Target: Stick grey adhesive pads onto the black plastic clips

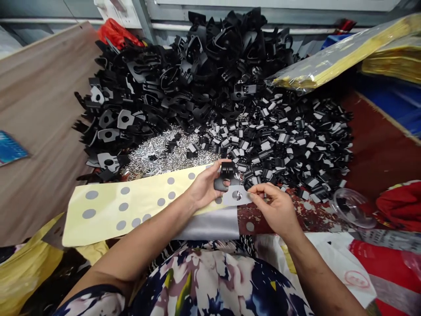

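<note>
My left hand (pixel 205 186) holds a black plastic part (pixel 227 170) with a round hole, its fingers closed round the left side. Between thumb and fingers my right hand (pixel 274 206) pinches the right end of a thin grey sticker (pixel 232 196) that has a hole in it. The sticker lies just below the black part, its upper edge close against it; whether it is stuck there I cannot tell. Under my left forearm is a yellow backing sheet (pixel 105 206) with grey dots, its lower right portion grey.
Black plastic parts (pixel 197 66) are heaped at the back, small black-and-grey pieces (pixel 279 136) at the right, silvery pins (pixel 158 153) between. A clear plastic cup (pixel 351 208) and red cloth (pixel 401 205) are at right. Bagged yellow sheets (pixel 338 57) overhang the upper right.
</note>
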A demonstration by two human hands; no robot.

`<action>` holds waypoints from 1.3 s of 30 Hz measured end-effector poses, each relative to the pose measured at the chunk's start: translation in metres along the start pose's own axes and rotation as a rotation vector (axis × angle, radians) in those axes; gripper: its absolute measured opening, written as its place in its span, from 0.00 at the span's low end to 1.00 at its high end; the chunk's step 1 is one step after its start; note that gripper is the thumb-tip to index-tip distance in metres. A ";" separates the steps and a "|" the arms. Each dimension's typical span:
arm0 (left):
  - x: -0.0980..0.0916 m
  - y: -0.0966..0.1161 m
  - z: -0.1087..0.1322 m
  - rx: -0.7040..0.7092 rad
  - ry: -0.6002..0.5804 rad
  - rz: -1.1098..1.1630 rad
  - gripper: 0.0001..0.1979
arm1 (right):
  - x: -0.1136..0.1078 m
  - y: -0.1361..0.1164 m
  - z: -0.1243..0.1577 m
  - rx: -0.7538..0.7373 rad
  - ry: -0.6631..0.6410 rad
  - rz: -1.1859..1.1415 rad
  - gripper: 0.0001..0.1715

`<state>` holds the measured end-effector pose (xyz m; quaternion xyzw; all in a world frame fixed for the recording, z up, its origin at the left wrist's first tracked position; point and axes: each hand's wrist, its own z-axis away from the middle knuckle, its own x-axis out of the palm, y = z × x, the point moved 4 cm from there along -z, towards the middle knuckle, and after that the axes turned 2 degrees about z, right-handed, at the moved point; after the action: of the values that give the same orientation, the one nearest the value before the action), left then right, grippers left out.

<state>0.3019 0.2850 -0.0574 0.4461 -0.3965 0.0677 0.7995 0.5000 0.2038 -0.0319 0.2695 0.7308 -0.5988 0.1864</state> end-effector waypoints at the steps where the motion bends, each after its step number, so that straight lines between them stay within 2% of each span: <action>1: 0.002 -0.001 0.007 -0.011 0.003 0.020 0.27 | 0.001 0.001 -0.001 -0.003 0.006 -0.014 0.07; 7: 0.009 -0.012 0.025 -0.053 -0.019 0.074 0.28 | 0.012 -0.007 -0.007 -0.063 0.031 0.012 0.07; 13: 0.012 -0.015 0.029 0.022 -0.017 0.094 0.25 | 0.018 -0.007 -0.007 -0.054 0.061 -0.001 0.06; 18: 0.013 -0.015 0.031 0.040 0.001 0.094 0.21 | 0.022 -0.006 -0.006 -0.050 0.054 -0.026 0.07; 34: 0.009 -0.023 0.028 0.037 0.001 0.103 0.21 | 0.028 0.004 -0.004 -0.033 0.045 -0.025 0.07; 39: 0.012 -0.024 0.031 0.029 0.012 0.078 0.23 | 0.027 -0.003 -0.003 -0.085 0.058 0.037 0.07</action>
<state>0.3034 0.2443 -0.0556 0.4414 -0.4078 0.1071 0.7921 0.4773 0.2113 -0.0450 0.2917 0.7558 -0.5555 0.1875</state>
